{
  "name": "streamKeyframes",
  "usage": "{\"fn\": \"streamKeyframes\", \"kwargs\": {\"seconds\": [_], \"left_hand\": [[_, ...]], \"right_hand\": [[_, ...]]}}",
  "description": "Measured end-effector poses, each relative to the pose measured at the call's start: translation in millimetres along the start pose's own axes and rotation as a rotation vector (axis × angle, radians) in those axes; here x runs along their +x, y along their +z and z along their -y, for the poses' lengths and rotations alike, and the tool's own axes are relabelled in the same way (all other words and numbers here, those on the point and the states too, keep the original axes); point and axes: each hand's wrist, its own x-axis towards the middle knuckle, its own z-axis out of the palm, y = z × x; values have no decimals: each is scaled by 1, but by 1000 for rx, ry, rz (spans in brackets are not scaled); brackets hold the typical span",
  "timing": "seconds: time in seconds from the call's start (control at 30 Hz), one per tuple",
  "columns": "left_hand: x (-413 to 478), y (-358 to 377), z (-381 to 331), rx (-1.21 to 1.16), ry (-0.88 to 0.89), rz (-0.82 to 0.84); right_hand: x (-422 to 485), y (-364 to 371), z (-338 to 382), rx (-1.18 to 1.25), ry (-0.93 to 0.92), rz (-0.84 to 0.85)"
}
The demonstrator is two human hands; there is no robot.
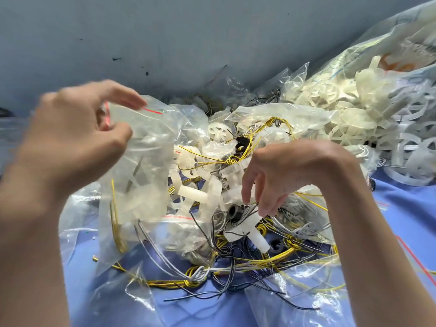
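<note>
My left hand (77, 140) pinches the red-striped mouth of a clear zip bag (141, 166) and holds it up at the left; the bag hangs down with a white plastic part and a yellow wire inside. My right hand (290, 171) reaches down over the pile at the centre. Its fingertips pinch thin wires at a white plastic part (245, 225) that has a round black piece on it and a short tube sticking out. A tangle of yellow and black wires (236, 263) runs under both.
The blue table surface (179, 310) is covered with clear bags, white wheel-shaped parts and wire. A big bag (368, 74) of cream plastic wheels lies at the back right. A grey wall stands behind.
</note>
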Motion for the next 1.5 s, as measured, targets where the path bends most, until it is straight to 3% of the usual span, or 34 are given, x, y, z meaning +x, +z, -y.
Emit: {"fn": "streamKeyframes", "kwargs": {"seconds": [0.13, 0.3, 0.47, 0.57, 0.67, 0.8, 1.07, 1.33, 1.43, 1.5], "left_hand": [[-8, 10, -25, -23, 8, 133], [-7, 16, -37, -166, 61, 128], [-7, 21, -46, -269, 46, 104], [-7, 29, -49, -213, -10, 228], [-9, 38, -53, -157, -30, 320], [-11, 42, -61, -202, 9, 380], [-14, 44, -65, -267, 47, 390], [-12, 48, -60, -263, 29, 339], [-12, 52, -60, -246, 13, 337], [-12, 54, -60, -248, 20, 332]], "right_hand": [[-1, 2, 6, 18, -92, -43], [-4, -3, 12, -30, -305, -397], [-6, -10, 15, 253, -567, -816], [-9, -14, 16, 446, -682, -1039], [-13, -17, 18, 633, -787, -1149], [-15, -16, 22, 728, -850, -1205], [-20, -19, 20, 823, -794, -1206], [-19, -22, 6, 309, -216, -1249], [-24, -21, 12, 73, -234, -1162], [-25, -17, 20, -37, -356, -944]]}}
